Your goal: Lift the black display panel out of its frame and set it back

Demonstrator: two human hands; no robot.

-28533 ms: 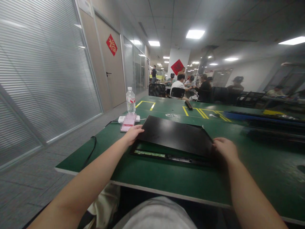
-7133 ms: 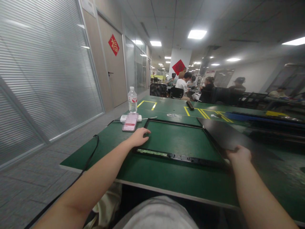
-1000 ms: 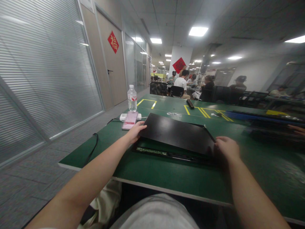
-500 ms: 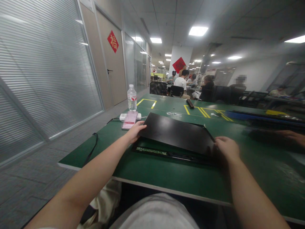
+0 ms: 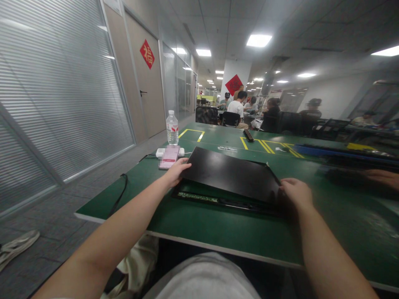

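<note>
A thin, glossy black flat panel (image 5: 232, 170) is held slightly tilted above the green table. My left hand (image 5: 177, 171) is closed on its left edge, thumb on top. At the panel's right end, my right hand (image 5: 296, 192) pinches the edge, its fingertips partly hidden. Under the panel lies a dark frame (image 5: 240, 204), with a strip of green circuit board (image 5: 198, 197) showing along its near side. The panel covers most of this frame, so I cannot tell whether the two touch.
Left of the panel are a phone (image 5: 170, 158), a white power strip (image 5: 160, 152) and a water bottle (image 5: 172, 128). A black cable (image 5: 120, 193) crosses the table's left edge. A blue tray (image 5: 327, 153) and another person's hand (image 5: 382, 178) are at right.
Both hands and the black panel stay practically where they were. A shoe has come into view on the floor at the far left.
</note>
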